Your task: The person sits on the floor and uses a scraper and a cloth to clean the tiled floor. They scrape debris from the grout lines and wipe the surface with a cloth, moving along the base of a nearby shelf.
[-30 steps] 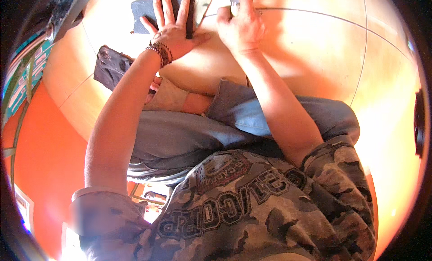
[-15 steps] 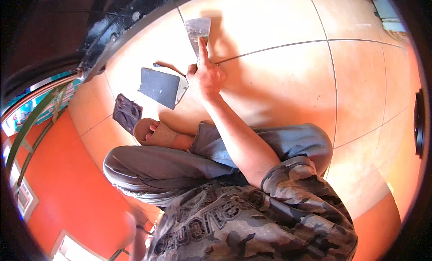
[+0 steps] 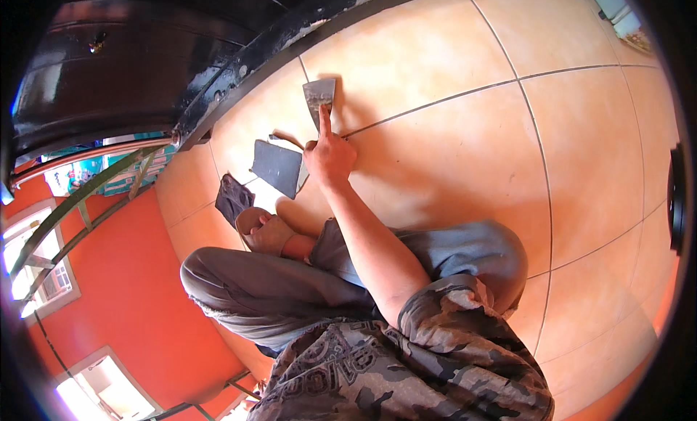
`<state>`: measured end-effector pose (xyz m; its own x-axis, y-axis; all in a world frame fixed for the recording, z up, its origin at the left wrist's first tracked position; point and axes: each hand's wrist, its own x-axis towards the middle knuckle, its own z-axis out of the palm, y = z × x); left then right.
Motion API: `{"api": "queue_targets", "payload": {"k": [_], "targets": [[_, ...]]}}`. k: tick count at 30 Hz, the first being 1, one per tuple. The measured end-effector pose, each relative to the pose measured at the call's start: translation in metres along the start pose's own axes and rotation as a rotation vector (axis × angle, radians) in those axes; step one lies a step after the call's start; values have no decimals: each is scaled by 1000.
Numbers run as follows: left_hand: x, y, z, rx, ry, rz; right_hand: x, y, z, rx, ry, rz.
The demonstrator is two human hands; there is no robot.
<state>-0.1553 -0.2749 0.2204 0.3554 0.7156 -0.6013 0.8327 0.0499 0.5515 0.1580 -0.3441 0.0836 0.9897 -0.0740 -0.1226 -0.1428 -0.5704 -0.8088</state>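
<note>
My right hand (image 3: 331,160) is closed round a putty knife (image 3: 319,93), its index finger stretched along the blade. The blade is wide, grey and smeared, and it points away from me just above or on the tiled floor; I cannot tell whether it touches. Left of that hand lies a dark grey square sheet, perhaps sandpaper (image 3: 277,168), over a paler piece, with a thin dark strip at its far edge. Nearer my foot (image 3: 270,234) in a brown sandal is a black crumpled flat piece (image 3: 234,198). My left hand is out of view.
A glossy black panel with a chipped lower edge (image 3: 218,96) stands at the far left. Beside it run green metal bars (image 3: 80,196) before an orange wall (image 3: 160,276) with windows. Beige floor tiles (image 3: 450,152) stretch to the right. A pale object (image 3: 617,14) stands far right.
The view has shifted, showing more of the black panel and the windows. The putty knife stays in my right hand, held much the same way. A blurred shape at lower left is gone.
</note>
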Motion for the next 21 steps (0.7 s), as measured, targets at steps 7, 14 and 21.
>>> {"api": "queue_targets", "payload": {"k": [7,14,21], "targets": [[21,27,27,177,-97,58,2,-9,5,-18,178,64],[29,27,27,329,-116,64,-1,-13,2,38,155,79],[20,-9,-29,546,-107,-16,6,-3,6,-14,176,60]]}}
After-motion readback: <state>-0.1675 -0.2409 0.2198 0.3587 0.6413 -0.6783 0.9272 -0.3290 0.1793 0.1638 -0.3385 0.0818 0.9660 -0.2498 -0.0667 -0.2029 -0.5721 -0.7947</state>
